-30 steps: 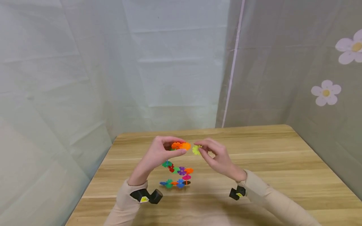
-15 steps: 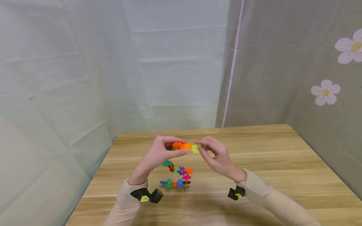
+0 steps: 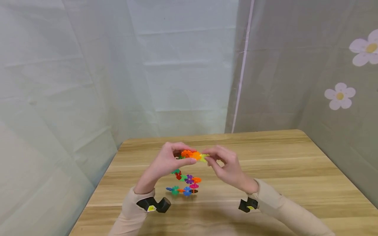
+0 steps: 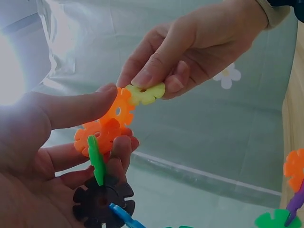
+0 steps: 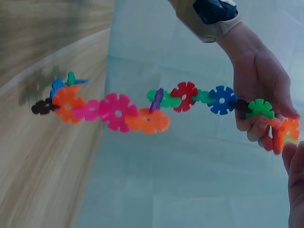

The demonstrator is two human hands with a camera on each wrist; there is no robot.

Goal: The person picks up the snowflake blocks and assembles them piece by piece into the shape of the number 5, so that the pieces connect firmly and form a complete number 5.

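My left hand (image 3: 183,154) grips the top end of a chain of coloured snowflake pieces (image 3: 186,183) above the wooden table (image 3: 295,170). Thumb and fingers pinch the two orange end pieces (image 3: 192,154). The chain hangs down and its lower end lies on the table. My right hand (image 3: 210,158) pinches a yellow-green piece (image 3: 203,157) edge-on against the outer orange piece. In the left wrist view the yellow-green piece (image 4: 145,93) meets the orange piece (image 4: 118,110) at its rim. The right wrist view shows the whole chain (image 5: 142,114) leading to my left hand (image 5: 261,80).
Grey-white cloth walls close the table at the back and left; a curtain with flower prints (image 3: 339,95) hangs on the right. The table's far edge (image 3: 212,135) lies just beyond the hands. Bare wood lies to the right and in front.
My right hand has moved left with the yellow-green piece, closing the gap until it touches the orange end piece. My left hand has stayed almost still.
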